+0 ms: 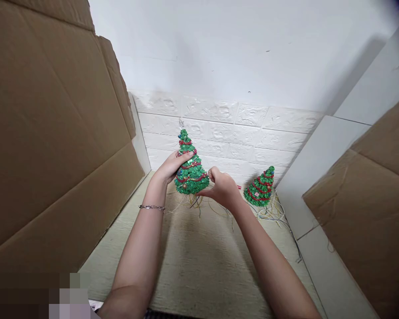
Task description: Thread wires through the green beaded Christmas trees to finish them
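A small green Christmas tree (192, 179) with red garlands, glitter, little ornaments and a clear topper is held up over the table, leaning slightly left. My left hand (174, 166) grips its left side, thumb laid across the front; the other fingers are mostly hidden behind it. At the lower right edge, my right hand (222, 186) has its thumb under the base and its fingers curled against the rim. Thin yellow, white and dark wires (199, 204) show below the base.
A second decorated tree (259, 188) stands at the back right with loose wires (274, 210) around it. Cardboard sheets (53, 133) rise at the left and right (369, 199). A white brick-patterned wall (219, 133) backs the pale tabletop (199, 266).
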The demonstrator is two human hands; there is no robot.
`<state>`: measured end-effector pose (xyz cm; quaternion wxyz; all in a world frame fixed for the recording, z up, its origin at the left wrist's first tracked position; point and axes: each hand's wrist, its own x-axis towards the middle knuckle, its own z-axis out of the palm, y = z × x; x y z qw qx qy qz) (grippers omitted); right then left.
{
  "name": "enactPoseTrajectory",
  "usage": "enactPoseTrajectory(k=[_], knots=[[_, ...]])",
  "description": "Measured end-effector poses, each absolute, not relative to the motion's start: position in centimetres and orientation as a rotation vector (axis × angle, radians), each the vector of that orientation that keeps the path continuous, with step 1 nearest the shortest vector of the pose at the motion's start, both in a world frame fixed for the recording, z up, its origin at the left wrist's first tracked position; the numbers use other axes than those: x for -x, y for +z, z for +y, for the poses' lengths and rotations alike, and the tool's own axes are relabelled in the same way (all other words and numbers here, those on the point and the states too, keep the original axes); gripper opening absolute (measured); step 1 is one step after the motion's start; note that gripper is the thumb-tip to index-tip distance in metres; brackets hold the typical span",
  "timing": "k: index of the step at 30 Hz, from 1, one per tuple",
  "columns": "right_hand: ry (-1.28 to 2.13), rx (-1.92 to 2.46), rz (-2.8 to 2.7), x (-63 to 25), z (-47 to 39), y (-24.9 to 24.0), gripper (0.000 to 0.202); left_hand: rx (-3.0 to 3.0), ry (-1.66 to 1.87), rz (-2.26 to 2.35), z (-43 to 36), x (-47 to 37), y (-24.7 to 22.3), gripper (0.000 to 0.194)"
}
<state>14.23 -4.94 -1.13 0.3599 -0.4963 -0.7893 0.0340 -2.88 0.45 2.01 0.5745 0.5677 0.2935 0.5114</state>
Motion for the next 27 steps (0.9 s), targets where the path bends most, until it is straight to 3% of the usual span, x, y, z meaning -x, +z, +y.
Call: enactPoseTrajectory(k=[5,11,16,27], knots=[[0.133,1.209,-1.876,-13.2,-4.5,-2.1,0.040,-1.348,1.432,0.674,0.7,3.4,2.0,0.031],[0.305,1.466,-1.776,-12.9,-0.8,-6.2,0.008,-1.417,2.079,0.842,0.7,4.4,2.9,0.038],[0.301,1.516,-1.929,-12.1,1.7,-9.7,0.024,-1.415,2.498,1.012,-0.4,5.8,4.5,0.046],[0.293,1.400,-2.326,-2.5,4.2,-9.8,0.032,-1.186,2.805,0.451,-2.4,7.7,6.8,0.041]])
